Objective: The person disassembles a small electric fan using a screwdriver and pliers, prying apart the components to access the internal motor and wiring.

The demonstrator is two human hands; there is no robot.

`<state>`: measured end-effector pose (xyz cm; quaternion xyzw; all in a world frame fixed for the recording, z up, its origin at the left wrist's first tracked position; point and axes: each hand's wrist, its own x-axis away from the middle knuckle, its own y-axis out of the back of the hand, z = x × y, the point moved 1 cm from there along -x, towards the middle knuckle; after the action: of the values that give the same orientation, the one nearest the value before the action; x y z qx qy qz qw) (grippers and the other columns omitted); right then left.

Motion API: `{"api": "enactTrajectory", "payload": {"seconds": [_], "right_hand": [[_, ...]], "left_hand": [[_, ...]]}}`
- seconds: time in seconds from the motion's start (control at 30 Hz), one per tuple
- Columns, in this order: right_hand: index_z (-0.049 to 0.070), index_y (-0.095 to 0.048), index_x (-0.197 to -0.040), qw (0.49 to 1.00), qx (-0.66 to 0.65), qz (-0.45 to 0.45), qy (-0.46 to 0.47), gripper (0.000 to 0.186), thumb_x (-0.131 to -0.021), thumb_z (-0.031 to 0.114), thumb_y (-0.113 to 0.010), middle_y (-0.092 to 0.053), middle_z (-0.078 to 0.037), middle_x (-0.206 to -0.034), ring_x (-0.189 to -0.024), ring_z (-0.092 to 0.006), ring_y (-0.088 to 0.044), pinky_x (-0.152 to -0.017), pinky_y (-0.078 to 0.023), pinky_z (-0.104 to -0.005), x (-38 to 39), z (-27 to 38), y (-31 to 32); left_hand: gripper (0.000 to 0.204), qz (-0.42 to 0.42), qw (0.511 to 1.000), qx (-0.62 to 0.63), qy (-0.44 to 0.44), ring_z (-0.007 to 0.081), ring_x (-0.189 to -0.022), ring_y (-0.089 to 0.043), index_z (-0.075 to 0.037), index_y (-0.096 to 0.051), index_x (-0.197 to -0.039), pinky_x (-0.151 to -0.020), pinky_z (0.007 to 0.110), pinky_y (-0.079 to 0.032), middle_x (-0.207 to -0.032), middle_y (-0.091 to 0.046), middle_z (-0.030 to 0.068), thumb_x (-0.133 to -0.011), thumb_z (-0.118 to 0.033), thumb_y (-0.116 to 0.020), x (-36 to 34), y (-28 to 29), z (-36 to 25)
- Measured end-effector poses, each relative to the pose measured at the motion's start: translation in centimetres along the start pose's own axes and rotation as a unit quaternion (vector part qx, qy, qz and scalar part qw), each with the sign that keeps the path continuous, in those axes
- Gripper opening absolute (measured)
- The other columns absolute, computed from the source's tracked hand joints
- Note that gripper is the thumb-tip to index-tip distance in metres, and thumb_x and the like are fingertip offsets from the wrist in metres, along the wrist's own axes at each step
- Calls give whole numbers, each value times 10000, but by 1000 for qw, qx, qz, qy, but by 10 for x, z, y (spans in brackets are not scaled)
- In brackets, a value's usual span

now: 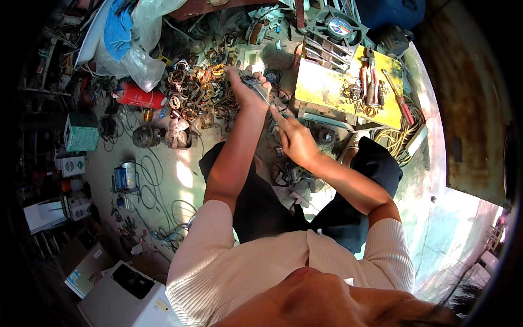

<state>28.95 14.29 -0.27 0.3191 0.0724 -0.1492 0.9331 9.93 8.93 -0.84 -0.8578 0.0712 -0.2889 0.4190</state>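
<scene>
My left hand is stretched out over the floor and grips a small dark metal part above a pile of motor coils. My right hand is closer to me, fingers pinched on a thin metal tool whose tip points up toward the part in the left hand. Both forearms rise from my cream sleeves over my dark trousers.
A heap of copper-wound motor cores lies left of the hands. A yellow board with pliers sits at the right, a fan behind it. A red canister, loose cables and boxes lie left.
</scene>
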Motion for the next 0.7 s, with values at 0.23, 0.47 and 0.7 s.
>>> {"api": "enactTrajectory", "payload": {"seconds": [0.23,0.47,0.7], "right_hand": [[196,-401,-1520,992,-126,-1,-5,603,-952,51,-545,-637,-271,-933,-884,-471,-612,-816,-489,-492,-9,-1,21],[179,-425,-1509,980,-92,110,-135,563,-971,31,-503,-629,-287,-1163,-1051,-424,-609,-914,-485,-424,-15,21,47],[128,-477,-1475,980,-176,92,-13,534,-958,-7,-493,-593,-224,-1357,-1276,-317,-576,-1084,-410,-352,-22,3,69]], "left_hand": [[703,17,996,-76,-39,203,-695,-514,-64,-509,-1086,-598,344,-410,-806,-534,81,-936,-745,-422,14,-17,5],[624,137,988,-75,-11,211,-748,-512,-70,-498,-1078,-632,345,-419,-828,-534,78,-978,-681,-415,19,-19,1],[542,143,976,-161,27,210,-779,-542,-62,-519,-1125,-675,360,-459,-835,-547,74,-1011,-587,-449,25,-14,-7]]}}
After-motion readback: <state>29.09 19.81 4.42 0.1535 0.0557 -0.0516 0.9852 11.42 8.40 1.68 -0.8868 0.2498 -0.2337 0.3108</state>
